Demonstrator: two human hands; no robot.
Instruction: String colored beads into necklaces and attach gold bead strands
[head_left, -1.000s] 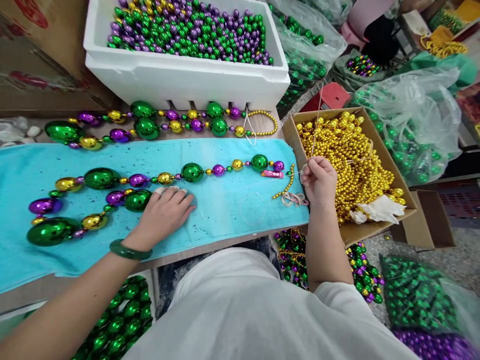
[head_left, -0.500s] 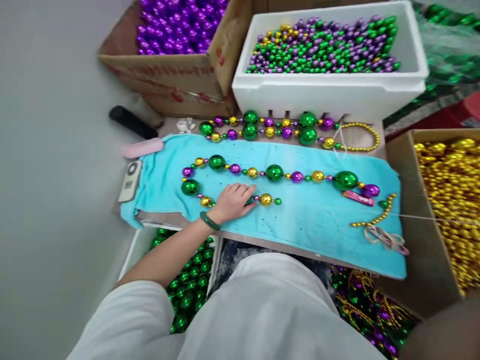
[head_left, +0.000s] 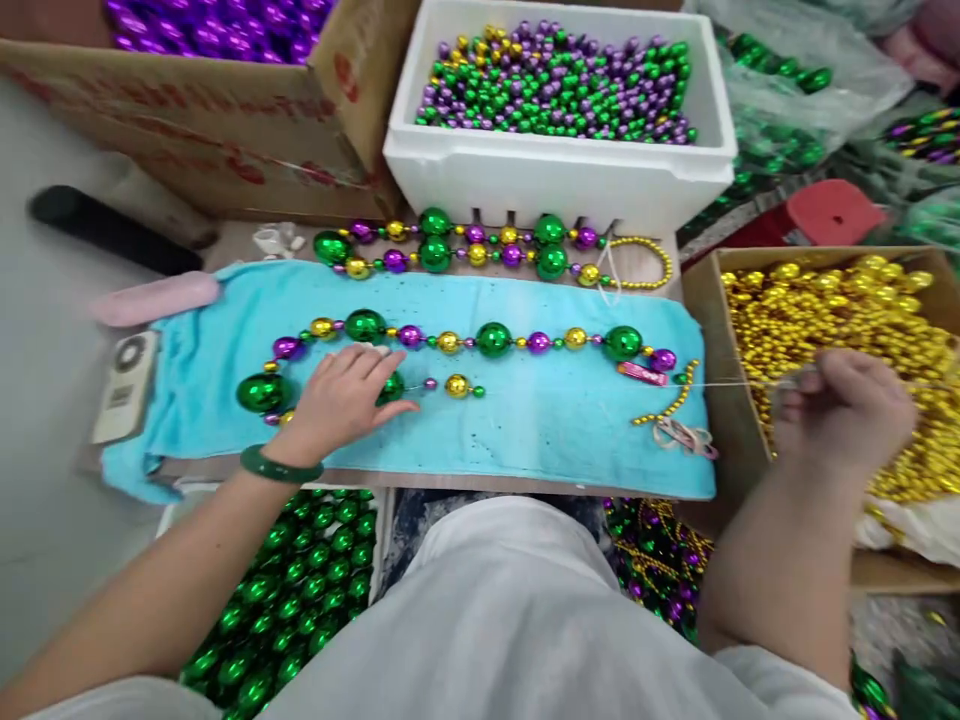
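My left hand (head_left: 345, 400) lies palm down with fingers spread over the lower row of a bead strand (head_left: 493, 340) on the turquoise towel (head_left: 525, 440). A large green bead (head_left: 390, 386) shows beside its fingers, and a gold bead (head_left: 457, 385) and small beads sit to the right on the string. Over the gold-bead box at the right, my right hand (head_left: 847, 405) is closed on a thin white string (head_left: 727, 384) stretched leftward across the towel. Near that string lie a pink tube (head_left: 642, 374) and a short gold bead strand (head_left: 667, 408).
Behind the towel lies a finished-looking bead necklace (head_left: 435, 254). A white foam box (head_left: 559, 165) of small beads and a cardboard box (head_left: 225, 130) of purple beads stand behind. Gold beads fill a box (head_left: 847, 255) at right; green beads (head_left: 300, 570) are below left.
My right hand has come into view at the right, holding the string. The view has shifted right. Some beads near my left hand now sit farther apart on the string.
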